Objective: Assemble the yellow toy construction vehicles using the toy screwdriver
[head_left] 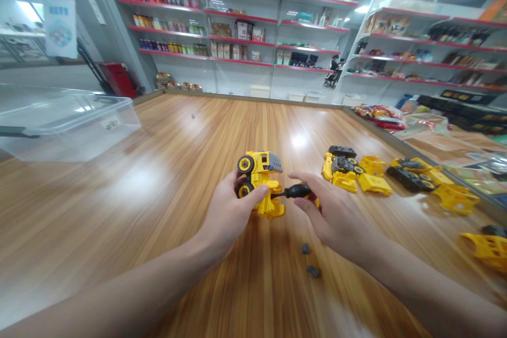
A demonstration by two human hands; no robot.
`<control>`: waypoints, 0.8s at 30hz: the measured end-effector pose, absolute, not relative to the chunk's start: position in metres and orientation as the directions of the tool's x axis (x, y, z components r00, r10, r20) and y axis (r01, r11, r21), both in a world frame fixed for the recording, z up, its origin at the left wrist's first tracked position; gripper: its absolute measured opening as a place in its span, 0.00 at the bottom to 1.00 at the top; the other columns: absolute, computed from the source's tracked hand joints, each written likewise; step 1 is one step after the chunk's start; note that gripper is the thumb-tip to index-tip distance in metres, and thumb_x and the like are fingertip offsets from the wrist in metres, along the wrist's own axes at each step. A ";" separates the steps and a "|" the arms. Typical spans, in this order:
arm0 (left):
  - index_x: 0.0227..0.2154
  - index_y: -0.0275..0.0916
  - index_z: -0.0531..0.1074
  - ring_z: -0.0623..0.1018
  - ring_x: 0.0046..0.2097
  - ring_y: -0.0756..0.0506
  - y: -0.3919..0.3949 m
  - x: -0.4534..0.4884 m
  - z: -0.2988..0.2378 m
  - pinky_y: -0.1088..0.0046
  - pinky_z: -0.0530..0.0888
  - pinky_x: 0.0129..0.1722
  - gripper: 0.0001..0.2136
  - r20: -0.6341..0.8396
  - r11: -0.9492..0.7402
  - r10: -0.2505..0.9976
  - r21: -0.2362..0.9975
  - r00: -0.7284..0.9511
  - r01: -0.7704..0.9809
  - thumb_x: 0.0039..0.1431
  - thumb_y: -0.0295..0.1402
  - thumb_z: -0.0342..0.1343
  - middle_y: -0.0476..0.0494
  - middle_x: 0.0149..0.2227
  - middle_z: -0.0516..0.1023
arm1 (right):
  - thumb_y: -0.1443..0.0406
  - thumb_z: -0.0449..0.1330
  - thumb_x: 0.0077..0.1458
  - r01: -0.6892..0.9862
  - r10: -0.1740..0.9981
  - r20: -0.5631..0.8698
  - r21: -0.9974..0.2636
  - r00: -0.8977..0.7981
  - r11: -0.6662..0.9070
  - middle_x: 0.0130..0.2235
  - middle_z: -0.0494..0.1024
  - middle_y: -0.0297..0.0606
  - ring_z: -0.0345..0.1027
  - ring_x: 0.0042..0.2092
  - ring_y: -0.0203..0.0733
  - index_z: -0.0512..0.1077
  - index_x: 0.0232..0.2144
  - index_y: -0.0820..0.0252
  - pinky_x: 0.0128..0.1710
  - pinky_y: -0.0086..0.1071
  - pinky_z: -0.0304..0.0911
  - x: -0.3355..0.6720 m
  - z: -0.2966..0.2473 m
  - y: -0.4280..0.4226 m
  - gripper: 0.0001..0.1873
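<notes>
My left hand (233, 200) is closed around a yellow toy truck (259, 169) with black wheels and a grey part at its upper right. The truck is tipped so that its wheels face left. In my right hand (327, 206) is a small black-handled screwdriver (297, 190), its shaft pointing left. The screwdriver's tip meets the yellow part at the truck's right side; the exact contact spot is hidden. Two small grey pieces, one (304, 248) above the other (312, 271), lie on the table below my right hand.
Yellow and black toy vehicle parts (343, 169) lie along the right side of the wooden table (178, 211), with more (431, 179) farther right. A clear plastic bin (79, 132) stands at the left. A tiny grey piece (193, 116) lies far back. Stocked shelves (241, 37) rise behind.
</notes>
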State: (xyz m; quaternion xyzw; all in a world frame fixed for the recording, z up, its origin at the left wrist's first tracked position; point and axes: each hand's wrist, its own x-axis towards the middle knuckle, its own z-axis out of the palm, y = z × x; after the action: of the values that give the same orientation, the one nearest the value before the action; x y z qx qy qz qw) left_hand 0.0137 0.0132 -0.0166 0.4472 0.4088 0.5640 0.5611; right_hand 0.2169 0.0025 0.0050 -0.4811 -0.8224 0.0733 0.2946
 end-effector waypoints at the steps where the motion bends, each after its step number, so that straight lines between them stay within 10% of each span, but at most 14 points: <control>1: 0.48 0.38 0.72 0.78 0.47 0.42 0.013 0.014 -0.016 0.65 0.75 0.46 0.19 0.044 -0.034 0.999 0.963 0.029 -0.266 0.53 0.34 0.64 0.39 0.48 0.78 | 0.66 0.55 0.63 0.751 0.845 0.394 -0.413 -0.363 0.515 0.41 0.78 0.37 0.72 0.38 0.41 0.66 0.51 0.55 0.35 0.33 0.63 0.217 0.005 0.003 0.14; 4: 0.48 0.37 0.71 0.78 0.48 0.41 0.013 0.014 -0.017 0.63 0.75 0.47 0.19 0.038 -0.028 0.999 0.969 0.038 -0.245 0.54 0.35 0.63 0.38 0.48 0.77 | 0.59 0.54 0.65 0.779 0.870 0.325 -0.401 -0.372 0.483 0.30 0.77 0.33 0.70 0.30 0.40 0.72 0.40 0.56 0.28 0.32 0.58 0.218 0.006 0.003 0.09; 9: 0.50 0.36 0.71 0.77 0.49 0.39 0.013 0.014 -0.017 0.61 0.74 0.48 0.20 0.024 -0.017 0.999 0.976 0.031 -0.216 0.54 0.36 0.63 0.36 0.49 0.77 | 0.66 0.56 0.63 0.753 0.847 0.379 -0.410 -0.373 0.515 0.40 0.79 0.36 0.72 0.39 0.40 0.68 0.50 0.55 0.37 0.31 0.62 0.217 0.007 0.001 0.13; 14: 0.51 0.36 0.70 0.78 0.49 0.39 0.014 0.015 -0.017 0.60 0.74 0.50 0.22 0.016 -0.007 0.999 0.972 0.034 -0.234 0.54 0.35 0.63 0.36 0.49 0.77 | 0.56 0.53 0.64 0.826 0.888 0.243 -0.333 -0.390 0.454 0.25 0.73 0.34 0.66 0.26 0.38 0.71 0.29 0.58 0.25 0.31 0.52 0.214 0.009 -0.002 0.16; 19: 0.51 0.37 0.70 0.77 0.50 0.38 0.015 0.014 -0.019 0.59 0.74 0.49 0.20 0.032 -0.024 0.999 0.978 0.034 -0.208 0.55 0.35 0.62 0.37 0.50 0.77 | 0.62 0.55 0.63 0.762 0.883 0.311 -0.452 -0.352 0.463 0.38 0.78 0.35 0.71 0.34 0.39 0.65 0.51 0.55 0.33 0.31 0.59 0.213 0.009 -0.002 0.14; 24: 0.51 0.37 0.70 0.77 0.50 0.39 0.014 0.014 -0.019 0.60 0.74 0.49 0.20 0.036 -0.027 0.998 0.980 0.042 -0.199 0.55 0.35 0.62 0.37 0.50 0.77 | 0.55 0.52 0.65 0.784 0.918 0.202 -0.477 -0.342 0.397 0.29 0.76 0.33 0.69 0.29 0.38 0.71 0.36 0.55 0.27 0.30 0.56 0.214 0.006 0.000 0.14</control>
State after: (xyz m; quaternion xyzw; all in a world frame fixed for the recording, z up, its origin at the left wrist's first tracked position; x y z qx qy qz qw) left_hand 0.0140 0.0142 -0.0187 0.4666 0.4283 0.5437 0.5507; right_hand 0.2139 0.0003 0.0061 -0.5284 -0.8053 0.1494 0.2235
